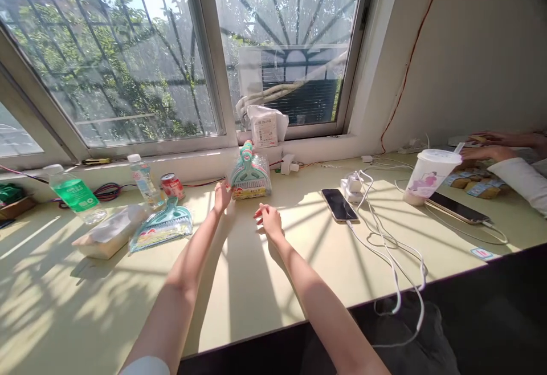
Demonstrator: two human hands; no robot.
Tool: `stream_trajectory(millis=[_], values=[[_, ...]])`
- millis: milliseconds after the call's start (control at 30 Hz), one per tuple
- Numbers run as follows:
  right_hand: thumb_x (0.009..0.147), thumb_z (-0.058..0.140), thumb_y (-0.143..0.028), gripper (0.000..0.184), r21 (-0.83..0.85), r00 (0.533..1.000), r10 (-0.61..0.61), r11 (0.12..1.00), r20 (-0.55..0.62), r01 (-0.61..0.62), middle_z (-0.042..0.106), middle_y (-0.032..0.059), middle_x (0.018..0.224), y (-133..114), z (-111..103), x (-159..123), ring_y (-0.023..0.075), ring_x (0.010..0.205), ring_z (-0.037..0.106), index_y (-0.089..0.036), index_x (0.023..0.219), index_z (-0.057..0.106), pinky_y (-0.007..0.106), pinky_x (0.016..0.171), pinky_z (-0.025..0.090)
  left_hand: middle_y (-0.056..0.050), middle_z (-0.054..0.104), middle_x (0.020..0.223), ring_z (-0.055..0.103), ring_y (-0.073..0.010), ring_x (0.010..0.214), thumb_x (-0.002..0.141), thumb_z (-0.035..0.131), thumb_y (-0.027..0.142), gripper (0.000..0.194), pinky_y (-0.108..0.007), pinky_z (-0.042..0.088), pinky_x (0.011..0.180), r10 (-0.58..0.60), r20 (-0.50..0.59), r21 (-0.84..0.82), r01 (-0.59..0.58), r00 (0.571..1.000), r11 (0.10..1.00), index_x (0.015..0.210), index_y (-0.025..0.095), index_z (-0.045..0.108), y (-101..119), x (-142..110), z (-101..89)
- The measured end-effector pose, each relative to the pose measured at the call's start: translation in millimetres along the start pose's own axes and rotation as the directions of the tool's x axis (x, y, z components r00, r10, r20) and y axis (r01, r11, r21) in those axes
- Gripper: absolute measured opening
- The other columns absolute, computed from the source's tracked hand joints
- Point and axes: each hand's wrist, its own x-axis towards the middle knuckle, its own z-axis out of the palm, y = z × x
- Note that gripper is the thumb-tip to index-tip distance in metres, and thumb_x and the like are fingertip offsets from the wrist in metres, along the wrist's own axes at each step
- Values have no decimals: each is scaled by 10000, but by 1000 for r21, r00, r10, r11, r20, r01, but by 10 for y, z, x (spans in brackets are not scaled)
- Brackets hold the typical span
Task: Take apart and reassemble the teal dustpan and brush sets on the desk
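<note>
A stack of small turquoise dustpan-and-brush sets (251, 178) in clear wrapping stands upright against the wall below the window. My left hand (222, 195) is at the stack's left edge, fingers extended along its side; whether they touch it is hard to tell. In front of the stack, just above the table, is my right hand (269, 221), its fingers loosely bent and apart with nothing in them. Another wrapped dustpan-and-brush set (164, 227) lies to the left, leaning on a tissue pack (111, 231).
Left are a green-labelled bottle (74, 192), a clear bottle (145, 181) and a red can (172, 186). Right are a phone (339, 204), white cables (384, 244), a cup with straw (431, 175) and another phone (461, 208). A co-worker's hands (491, 153) reach in far right.
</note>
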Motion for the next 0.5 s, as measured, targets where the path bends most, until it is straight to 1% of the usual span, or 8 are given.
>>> stream_trajectory(millis=[100,167,267,333,367,433,500], values=[[1149,536,-411,489,28,1000,-6,1000,1,6,794,20,779,1,-10,2,130,539,669,-232,708,644,282,707,580,-137,655,1188,639,-319,1162,949,645,182,51,-433,499,1092,71,16,-42,-70,997,997,982,221,638,-16,-115,-28],[1146,535,-384,486,38,1000,12,999,11,-12,792,23,780,-4,-21,4,127,539,669,-228,701,652,280,705,586,-135,643,1212,637,-322,1180,985,599,204,86,-443,503,1103,88,-3,-59,-88,996,994,1040,230,660,-24,-203,-35],[1135,556,-372,478,36,999,40,999,34,-41,795,38,797,2,-24,7,125,538,666,-222,693,660,274,673,589,-167,622,1303,584,-359,1322,958,608,208,127,-497,455,1187,92,-92,-52,-97,991,994,1065,235,673,-15,-291,-38],[1129,553,-343,455,30,998,39,999,51,-41,800,46,821,24,-17,17,120,541,661,-217,707,669,265,650,589,-184,622,1325,553,-379,1370,918,642,221,120,-521,420,1221,59,-124,-70,-68,990,995,1036,239,660,14,-313,-47],[1127,546,-338,444,29,998,40,999,56,-42,802,50,835,40,-14,26,121,549,664,-216,719,674,261,635,588,-179,640,1283,567,-379,1341,910,647,236,110,-522,424,1210,35,-114,-103,-47,993,994,1020,246,645,35,-320,-56],[1122,542,-378,431,27,997,55,998,47,-56,793,60,847,80,-20,58,139,594,688,-220,746,681,259,599,590,-132,671,1108,629,-357,1190,921,630,277,74,-504,469,1138,-3,-57,-182,-7,998,983,986,267,595,86,-347,-81],[1108,558,-466,406,32,999,5,999,46,-6,776,65,850,118,-51,105,175,676,732,-231,809,702,274,600,609,-74,647,949,658,-325,1035,949,606,328,82,-476,504,1046,20,-15,-276,-23,1000,961,954,283,537,143,-418,-109]])
